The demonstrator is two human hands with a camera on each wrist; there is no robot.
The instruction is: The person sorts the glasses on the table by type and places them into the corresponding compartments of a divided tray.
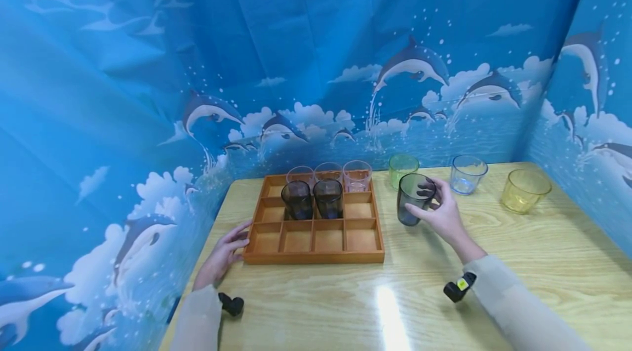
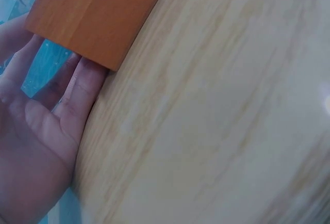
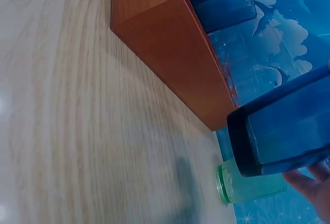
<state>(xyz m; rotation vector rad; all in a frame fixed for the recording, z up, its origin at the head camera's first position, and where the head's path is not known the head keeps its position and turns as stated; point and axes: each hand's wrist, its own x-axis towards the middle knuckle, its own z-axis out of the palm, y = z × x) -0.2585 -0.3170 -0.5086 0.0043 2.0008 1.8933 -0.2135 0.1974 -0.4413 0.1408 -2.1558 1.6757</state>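
My right hand (image 1: pixel 443 218) grips a dark grey glass (image 1: pixel 408 205) by its side, right of the wooden compartment tray (image 1: pixel 316 258). In the right wrist view the same dark glass (image 3: pixel 289 126) hangs over the table, its base clear of the wood. My left hand (image 1: pixel 224 255) rests its fingertips against the tray's left side; the left wrist view shows these fingers (image 2: pixel 82 90) at the tray's corner. Two dark glasses (image 1: pixel 298 203) (image 1: pixel 328 200) stand in the tray's middle row. Behind them, three clear pinkish glasses (image 1: pixel 357 178) occupy the back row. The front-row compartments hold nothing.
Beyond the held glass stands a green glass (image 1: pixel 401 167). Farther right are a blue-tinted glass (image 1: pixel 466 175) and a yellow glass (image 1: pixel 525 192). A dolphin-print curtain (image 1: pixel 316 66) rises along the back and sides of the wooden table (image 1: pixel 336 307).
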